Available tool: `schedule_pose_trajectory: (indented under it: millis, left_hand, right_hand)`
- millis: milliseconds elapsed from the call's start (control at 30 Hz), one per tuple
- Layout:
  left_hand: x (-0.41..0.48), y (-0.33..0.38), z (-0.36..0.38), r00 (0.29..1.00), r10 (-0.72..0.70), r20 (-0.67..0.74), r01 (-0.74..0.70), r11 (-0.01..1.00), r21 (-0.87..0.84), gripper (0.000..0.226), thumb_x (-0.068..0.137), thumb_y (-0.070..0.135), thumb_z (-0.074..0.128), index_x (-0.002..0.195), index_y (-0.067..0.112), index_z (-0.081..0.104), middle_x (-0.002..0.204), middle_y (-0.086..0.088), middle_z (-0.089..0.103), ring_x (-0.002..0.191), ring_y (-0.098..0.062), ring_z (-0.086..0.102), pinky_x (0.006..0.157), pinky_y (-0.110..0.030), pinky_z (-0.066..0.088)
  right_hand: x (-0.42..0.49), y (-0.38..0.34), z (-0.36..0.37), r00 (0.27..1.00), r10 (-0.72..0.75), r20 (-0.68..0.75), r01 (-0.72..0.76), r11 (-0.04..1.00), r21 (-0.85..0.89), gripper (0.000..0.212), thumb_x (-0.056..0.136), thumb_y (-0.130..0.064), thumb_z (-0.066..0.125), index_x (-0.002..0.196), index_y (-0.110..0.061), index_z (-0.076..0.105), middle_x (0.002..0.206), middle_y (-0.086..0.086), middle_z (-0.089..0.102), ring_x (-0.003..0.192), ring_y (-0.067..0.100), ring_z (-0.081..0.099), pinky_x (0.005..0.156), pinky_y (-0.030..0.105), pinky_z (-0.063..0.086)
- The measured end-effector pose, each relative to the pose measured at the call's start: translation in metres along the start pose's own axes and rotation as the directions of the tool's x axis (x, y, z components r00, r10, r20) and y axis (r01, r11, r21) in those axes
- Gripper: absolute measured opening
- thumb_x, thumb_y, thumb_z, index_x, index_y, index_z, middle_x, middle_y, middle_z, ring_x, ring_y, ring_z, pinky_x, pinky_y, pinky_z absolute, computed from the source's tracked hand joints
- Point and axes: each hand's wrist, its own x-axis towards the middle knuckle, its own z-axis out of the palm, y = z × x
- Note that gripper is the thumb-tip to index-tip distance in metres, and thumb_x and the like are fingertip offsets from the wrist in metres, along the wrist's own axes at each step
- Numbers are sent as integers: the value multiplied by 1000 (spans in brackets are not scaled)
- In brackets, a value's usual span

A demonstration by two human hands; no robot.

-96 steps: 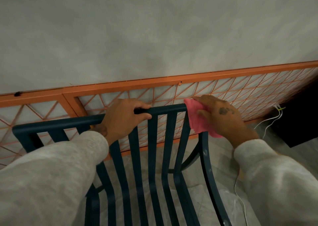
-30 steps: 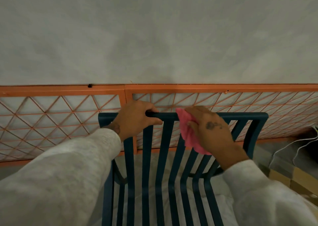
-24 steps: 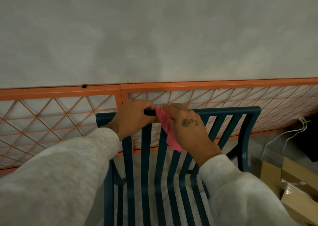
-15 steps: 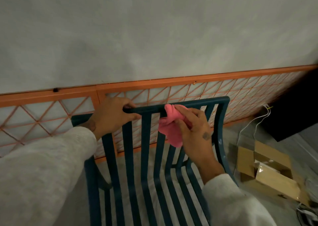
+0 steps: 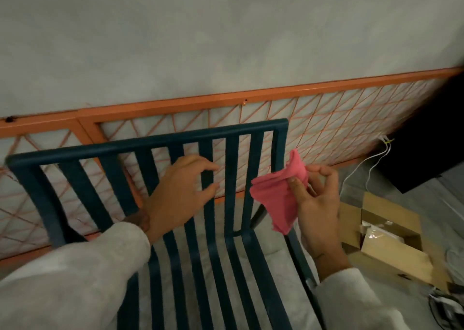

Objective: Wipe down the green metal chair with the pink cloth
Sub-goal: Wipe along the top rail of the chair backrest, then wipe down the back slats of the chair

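The dark green metal chair fills the lower middle, its slatted back toward the wall. My right hand pinches the pink cloth between thumb and fingers, just off the chair's right back post and not touching the metal. My left hand hovers in front of the back slats with its fingers spread and loosely bent, holding nothing.
An orange lattice panel runs along the grey wall behind the chair. An open cardboard box sits on the floor to the right. White cables and a black object lie beyond the box.
My left hand has let go of the chair's top rail and dropped in front of the slats. My right hand has lifted the cloth off the rail and moved right.
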Motion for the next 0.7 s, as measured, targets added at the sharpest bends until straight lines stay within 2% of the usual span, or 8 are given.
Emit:
schedule_pose_trajectory:
  millis: [133,267,333,433,533,633,700]
  left_hand:
    - [16,30,50,970,-241,35,244,953,-178,30,85,19,72,114,24,67,106,9,66,97,-1,60,86,-8,43]
    - [41,53,88,906,-415,89,422,862,-280,28,89,22,68,116,25,66,105,9,68,93,1,61,80,-15,49]
    - [50,59,100,881,-457,119,471,827,-307,28,90,24,66,117,29,65,107,10,69,95,-2,62,82,-23,54]
    - [63,65,117,854,-495,161,519,787,-333,28,91,24,64,118,31,65,109,10,70,99,-8,66,89,-31,55]
    - [72,64,136,810,-542,224,585,723,-368,34,94,16,58,127,26,61,118,4,67,103,-12,66,86,-27,54]
    - [79,65,152,745,-588,313,658,575,-486,43,94,-2,51,132,16,56,118,-2,66,97,-10,65,79,-22,53]
    - [78,63,163,719,-600,350,681,511,-524,46,94,-5,49,135,15,55,117,-4,67,101,-15,65,89,-30,53]
  right_hand:
    - [26,11,-59,996,80,28,-81,996,31,26,91,-12,65,109,-26,52,108,3,69,101,21,66,81,35,57]
    - [54,18,-102,987,157,47,-153,986,-70,32,83,-21,71,107,-33,53,117,-3,65,104,20,64,81,41,59]
    - [67,21,-111,980,171,103,-151,972,-178,31,86,-20,70,102,-39,50,122,-6,60,101,13,62,77,36,58]
    - [84,27,-110,964,154,218,-74,938,-337,34,86,-28,72,101,-47,47,117,-21,56,102,6,57,83,35,54]
    - [101,37,-92,921,94,378,86,898,-432,30,90,-28,68,99,-49,50,108,-32,50,97,-3,52,78,18,46]
    - [112,58,-70,870,32,492,264,814,-518,19,92,-27,65,106,-39,60,118,-14,47,94,-3,49,78,5,38]
    - [113,78,-64,861,19,508,320,756,-571,21,93,-27,63,113,-34,66,125,-6,45,93,4,51,84,13,47]
